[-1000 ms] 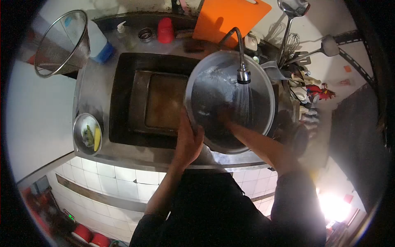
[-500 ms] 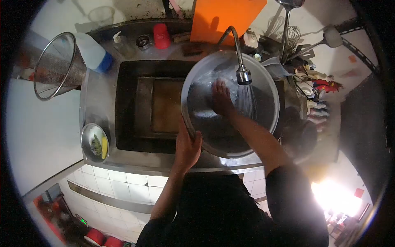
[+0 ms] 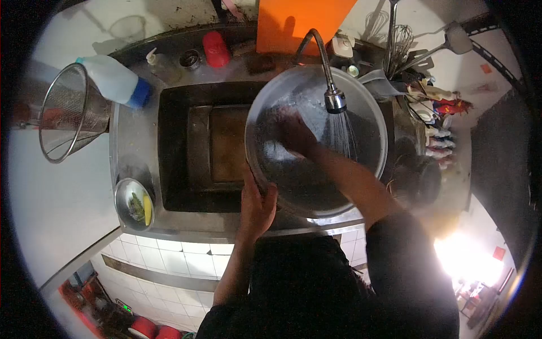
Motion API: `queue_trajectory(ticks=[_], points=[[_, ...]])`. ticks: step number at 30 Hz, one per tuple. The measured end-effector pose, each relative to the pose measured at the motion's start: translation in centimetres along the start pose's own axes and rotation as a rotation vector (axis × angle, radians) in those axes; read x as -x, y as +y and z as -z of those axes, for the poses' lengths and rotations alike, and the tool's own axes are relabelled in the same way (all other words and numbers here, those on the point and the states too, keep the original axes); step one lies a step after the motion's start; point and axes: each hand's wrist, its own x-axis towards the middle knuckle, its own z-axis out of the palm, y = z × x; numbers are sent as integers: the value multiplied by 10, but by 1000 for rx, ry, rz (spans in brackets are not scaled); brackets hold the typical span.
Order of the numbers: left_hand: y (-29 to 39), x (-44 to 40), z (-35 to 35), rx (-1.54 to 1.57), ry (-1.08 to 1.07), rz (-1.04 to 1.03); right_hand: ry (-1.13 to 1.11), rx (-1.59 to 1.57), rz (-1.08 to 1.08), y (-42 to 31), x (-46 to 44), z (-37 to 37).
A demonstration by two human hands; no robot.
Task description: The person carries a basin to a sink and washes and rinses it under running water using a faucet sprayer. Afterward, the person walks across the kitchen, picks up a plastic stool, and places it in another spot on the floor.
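A large round metal basin (image 3: 368,141) rests over the right part of the sink, tilted slightly. My left hand (image 3: 258,206) grips its lower left rim, thumb on the near side and fingers around the outer wall. Inside the basin, my right hand (image 3: 294,135) is down at the wet inner surface; its fingers are smeared by motion, and whether they hold anything is hidden. Water sprays from the faucet head (image 3: 335,101) into the basin, just right of my right hand.
The dark sink (image 3: 195,144) opens left of the basin. A small bowl (image 3: 125,214) with a scouring pad and yellow piece sits at the left corner. Behind stand a strainer (image 3: 63,113), a white-blue bottle (image 3: 116,82), a red object (image 3: 216,49) and an orange board (image 3: 302,25).
My right hand has moved left and a little toward me inside the basin, and its fingers are now blurred. My left hand keeps its grip on the rim. The view has shifted slightly.
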Motion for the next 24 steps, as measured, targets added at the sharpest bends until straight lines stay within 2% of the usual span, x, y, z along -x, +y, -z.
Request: queue_trajectory(ticks=[1,3,6,8,10,12,13,15,18,21,22,24], points=[[2,0,0,35,-22,22,45,20,-96,5,-7,-16],[1,-5,2,44,-11,30,194,17,-119,10,-14,-59],[-1,-4,5,57,-19,45,173,-84,138,6,7,-80],[-1,-3,4,25,-28,50,140,13,372,6,12,-52],[2,0,3,-12,-44,52,109,125,240,7,-1,-34],[3,-2,4,17,-46,129,249,120,67,14,-24,-51],[2,-2,4,26,-49,157,327,44,-8,12,-31,-68],[-7,-4,2,-92,16,-22,434,-303,-154,4,-39,-103],[1,-5,5,-61,-20,54,492,-914,-314,-22,-41,-113],[-5,-5,6,-61,-47,96,477,-1518,-422,-52,-40,-87],[-8,-6,5,-61,-57,109,485,-1517,-418,-57,-45,-60],[-12,-9,3,-130,22,-105,425,-1779,-494,-63,-58,-5]])
